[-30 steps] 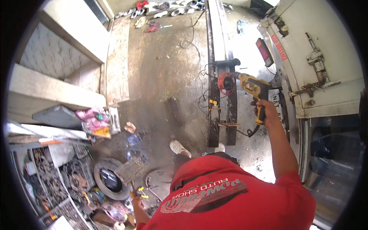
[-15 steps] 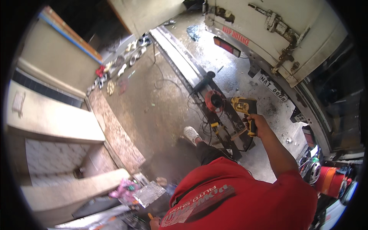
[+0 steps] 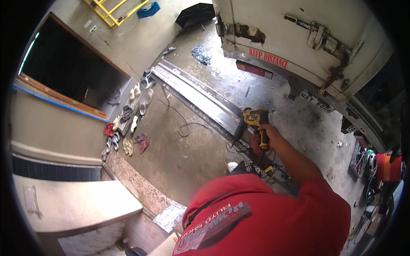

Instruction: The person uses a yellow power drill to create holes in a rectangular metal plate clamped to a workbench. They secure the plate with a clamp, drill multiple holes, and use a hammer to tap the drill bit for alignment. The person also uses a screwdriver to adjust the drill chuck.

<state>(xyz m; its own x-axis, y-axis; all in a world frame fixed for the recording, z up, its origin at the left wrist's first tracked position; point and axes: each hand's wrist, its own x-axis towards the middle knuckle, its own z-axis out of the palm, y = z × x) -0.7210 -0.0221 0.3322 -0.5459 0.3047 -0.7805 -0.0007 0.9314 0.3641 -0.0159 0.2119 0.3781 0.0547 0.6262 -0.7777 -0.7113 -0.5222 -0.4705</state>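
Gripping a yellow drill (image 3: 253, 121) tight in the right hand (image 3: 265, 137) — tip touching the long metal beam (image 3: 200, 97); left hand hiding, cannot tell.

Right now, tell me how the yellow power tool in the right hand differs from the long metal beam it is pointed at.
The yellow power tool is compact, yellow and black; the long metal beam is long, narrow and bare grey. The tool is held up off the floor in the right hand, whose fingers wrap its handle; the beam lies flat and low above the concrete floor, untouched by any hand. The tool points down at the beam; the beam runs diagonally toward the white truck. Both sit behind the truck.
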